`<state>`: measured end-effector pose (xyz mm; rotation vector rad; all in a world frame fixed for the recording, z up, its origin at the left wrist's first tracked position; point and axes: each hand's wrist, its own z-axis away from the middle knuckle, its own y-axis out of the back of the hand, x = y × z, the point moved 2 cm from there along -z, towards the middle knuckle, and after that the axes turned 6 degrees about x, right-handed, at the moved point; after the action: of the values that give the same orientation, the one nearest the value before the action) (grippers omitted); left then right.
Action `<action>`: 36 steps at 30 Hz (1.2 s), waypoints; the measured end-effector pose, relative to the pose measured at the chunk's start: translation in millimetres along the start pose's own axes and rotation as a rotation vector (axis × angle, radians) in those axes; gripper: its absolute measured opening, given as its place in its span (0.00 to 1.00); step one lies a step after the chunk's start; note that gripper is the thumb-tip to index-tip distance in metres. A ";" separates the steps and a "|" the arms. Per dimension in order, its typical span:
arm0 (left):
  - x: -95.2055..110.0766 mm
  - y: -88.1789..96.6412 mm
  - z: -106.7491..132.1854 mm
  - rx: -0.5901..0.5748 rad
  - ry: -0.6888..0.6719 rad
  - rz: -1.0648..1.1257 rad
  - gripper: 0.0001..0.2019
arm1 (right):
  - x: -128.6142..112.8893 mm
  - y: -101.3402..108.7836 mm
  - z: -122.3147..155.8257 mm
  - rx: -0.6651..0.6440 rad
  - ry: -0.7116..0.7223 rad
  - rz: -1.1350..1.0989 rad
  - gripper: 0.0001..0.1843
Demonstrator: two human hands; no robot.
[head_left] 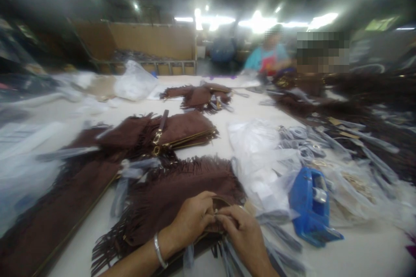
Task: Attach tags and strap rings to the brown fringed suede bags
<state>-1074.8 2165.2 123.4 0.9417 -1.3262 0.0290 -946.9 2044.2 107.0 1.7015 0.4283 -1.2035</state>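
A brown fringed bag [182, 186] lies on the white table right in front of me, its fringe spreading to the left and the far side. My left hand [196, 216], with a silver bangle at the wrist, is closed on the bag's near edge. Close beside it, my right hand [238, 227] pinches the same edge, fingertips almost meeting the left ones. A small shiny piece shows between the fingertips, too blurred to name. A thin brown strap or rim arches just beyond the fingers. Grey plastic-wrapped strips [279, 236] lie near my right hand.
A blue tape dispenser [308, 207] stands to the right, near white plastic bags [260, 151] and a bag of small tan pieces [359, 186]. More brown fringed bags [191, 127] lie ahead and to the left. Across the table is a person in a turquoise top [255, 58].
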 end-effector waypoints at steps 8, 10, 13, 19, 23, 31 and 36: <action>-11.7 11.8 2.9 -0.099 -0.187 -0.427 0.19 | 12.7 6.7 -4.5 0.085 0.166 0.122 0.09; -9.2 12.6 1.7 -0.115 -0.253 -0.514 0.18 | 12.5 4.8 -7.4 0.080 0.237 0.183 0.10; -3.3 9.7 -0.7 -0.164 -0.310 -0.618 0.15 | 12.2 0.5 -10.1 0.066 0.293 0.278 0.10; -6.6 2.3 0.3 -0.225 -0.345 -0.815 0.07 | 14.3 -0.8 -9.0 0.019 0.225 0.196 0.10; -14.8 0.0 2.9 -0.231 -0.366 -0.959 0.06 | 13.1 -0.4 -9.0 0.033 0.226 0.170 0.10; -16.5 11.2 4.8 -0.204 -0.461 -0.937 0.05 | 15.7 -5.5 -7.4 0.101 0.205 0.144 0.10; -23.5 11.5 10.1 -0.137 -0.561 -0.928 0.08 | 16.9 -5.1 -8.4 0.081 0.189 0.142 0.11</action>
<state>-1095.9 2177.8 109.9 1.4251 -1.2409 -1.0891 -938.6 2049.8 90.2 1.8917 0.3699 -0.9732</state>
